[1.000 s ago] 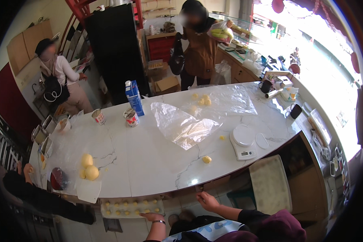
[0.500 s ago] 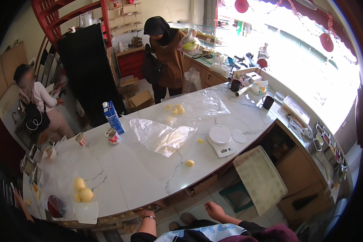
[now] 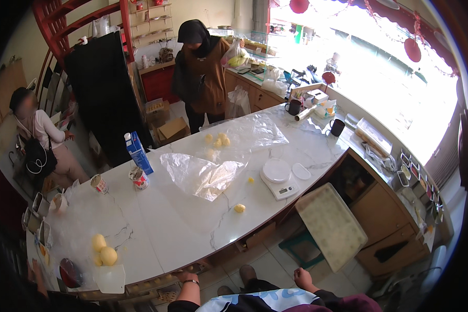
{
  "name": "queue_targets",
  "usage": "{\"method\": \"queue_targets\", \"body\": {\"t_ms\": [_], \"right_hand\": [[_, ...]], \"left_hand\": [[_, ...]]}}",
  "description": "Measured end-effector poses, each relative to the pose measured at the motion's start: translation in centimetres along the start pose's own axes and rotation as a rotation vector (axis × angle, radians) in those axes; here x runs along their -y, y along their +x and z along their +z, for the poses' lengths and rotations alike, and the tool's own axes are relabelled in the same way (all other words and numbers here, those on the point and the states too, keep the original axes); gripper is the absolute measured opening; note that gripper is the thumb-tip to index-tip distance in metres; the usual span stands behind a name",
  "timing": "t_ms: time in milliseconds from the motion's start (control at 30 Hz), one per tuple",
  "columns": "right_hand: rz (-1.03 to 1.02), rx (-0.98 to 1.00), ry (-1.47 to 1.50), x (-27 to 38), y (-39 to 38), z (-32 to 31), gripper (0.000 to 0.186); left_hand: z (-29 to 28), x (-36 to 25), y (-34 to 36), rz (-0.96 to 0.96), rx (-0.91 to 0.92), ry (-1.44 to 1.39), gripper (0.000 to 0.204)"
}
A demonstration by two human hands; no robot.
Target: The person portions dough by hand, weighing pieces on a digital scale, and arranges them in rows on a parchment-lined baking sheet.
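Observation:
My left hand (image 3: 183, 276), with a band at the wrist, is at the near edge of the white marble-look counter (image 3: 174, 221). Its fingers are partly hidden there, beside a tray of pale yellow balls (image 3: 140, 286) just under the edge. My right hand (image 3: 302, 279) hangs over the floor with fingers curled in, and nothing shows in it. On the counter lie a yellow dough ball (image 3: 239, 208), a white kitchen scale (image 3: 278, 177), clear plastic sheets (image 3: 200, 174) and, at the left, larger yellow dough lumps (image 3: 107, 255) near a white scraper (image 3: 111, 279).
A covered tray (image 3: 332, 226) rests on a green stool (image 3: 299, 252) to my right. Tins (image 3: 139, 178) and a blue carton (image 3: 138, 152) stand at the far side. One person (image 3: 205, 73) stands beyond the counter, another (image 3: 44, 135) at left; someone's hand (image 3: 36, 271) reaches in lower left.
The view has shifted slightly. My right hand has moved a little right, and one foot has stepped forward. The left hand stays at the counter edge. The co-worker's hand at lower left has moved.

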State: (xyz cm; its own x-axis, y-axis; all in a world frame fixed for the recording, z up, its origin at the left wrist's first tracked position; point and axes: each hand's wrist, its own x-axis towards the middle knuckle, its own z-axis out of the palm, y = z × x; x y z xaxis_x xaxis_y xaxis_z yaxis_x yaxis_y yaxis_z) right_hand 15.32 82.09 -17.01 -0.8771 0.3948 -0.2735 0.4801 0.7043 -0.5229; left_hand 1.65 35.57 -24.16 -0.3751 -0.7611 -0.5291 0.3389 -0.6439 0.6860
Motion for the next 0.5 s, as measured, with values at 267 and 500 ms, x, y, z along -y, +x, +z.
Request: {"method": "queue_targets", "body": {"t_ms": [267,500], "right_hand": [[-0.161,0.139,0.048,4.6,3.7,1.6,0.020],[-0.290,0.257,0.028,6.8,6.4,3.2,0.023]], "left_hand": [[-0.7,-2.1,-1.5,-0.222,0.077,0.092,0.074],[-1.8,-4.9,-3.3,-0.219,-0.089,0.336,0.068]]}}
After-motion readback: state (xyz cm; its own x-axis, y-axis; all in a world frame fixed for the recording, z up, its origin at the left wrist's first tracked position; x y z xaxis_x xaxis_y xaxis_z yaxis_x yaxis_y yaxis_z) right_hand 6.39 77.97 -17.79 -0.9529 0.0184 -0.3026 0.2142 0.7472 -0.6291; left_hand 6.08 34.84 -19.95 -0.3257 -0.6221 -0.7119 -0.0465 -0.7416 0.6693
